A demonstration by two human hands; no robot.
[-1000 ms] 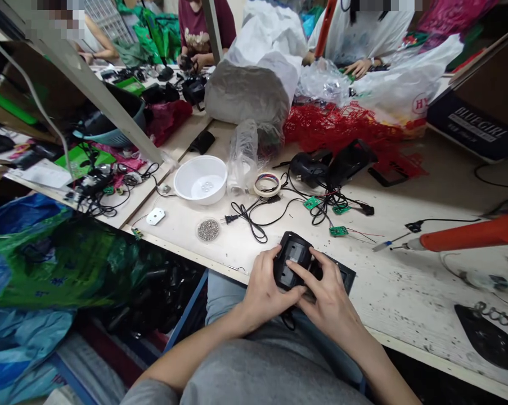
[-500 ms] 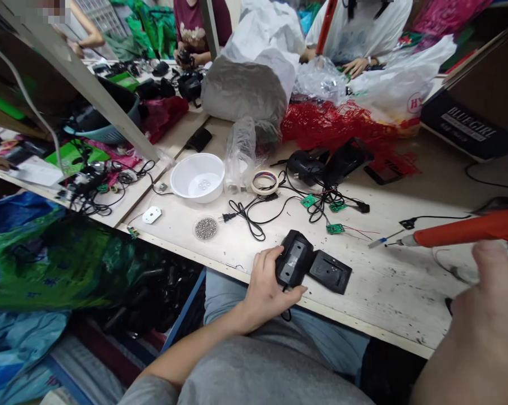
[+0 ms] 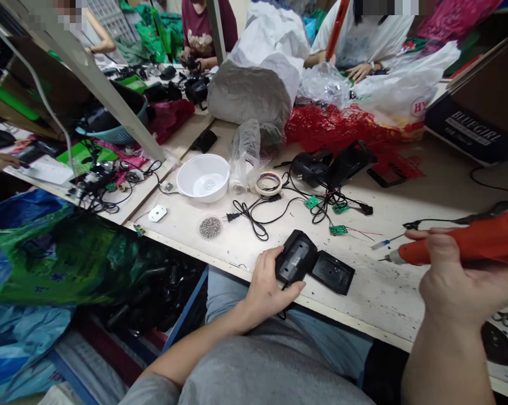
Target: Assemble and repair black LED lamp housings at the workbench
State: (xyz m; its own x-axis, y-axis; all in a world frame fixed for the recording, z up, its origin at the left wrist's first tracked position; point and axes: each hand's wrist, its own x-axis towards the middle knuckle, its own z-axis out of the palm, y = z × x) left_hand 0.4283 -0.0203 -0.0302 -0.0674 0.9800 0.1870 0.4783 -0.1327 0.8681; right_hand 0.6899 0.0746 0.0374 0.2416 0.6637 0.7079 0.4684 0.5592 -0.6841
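Observation:
My left hand (image 3: 268,284) is closed around a black plastic housing (image 3: 295,260) at the near edge of the white table (image 3: 389,287). A flat black cover plate (image 3: 333,272) lies against the housing's right side. My right hand (image 3: 456,281) grips an orange electric screwdriver (image 3: 460,246) at the right, its metal tip pointing left, well clear of the housing.
A lid of small screws (image 3: 210,227), a white bowl (image 3: 203,178), a tape roll (image 3: 268,183), black cables with green circuit boards (image 3: 337,229) and another black device (image 3: 310,167) lie behind. Red netting and plastic bags fill the back. Other people work at the far side.
My right hand left the housing, swung out to the right and took hold of the orange screwdriver, lifting it. My left hand kept its hold on the housing.

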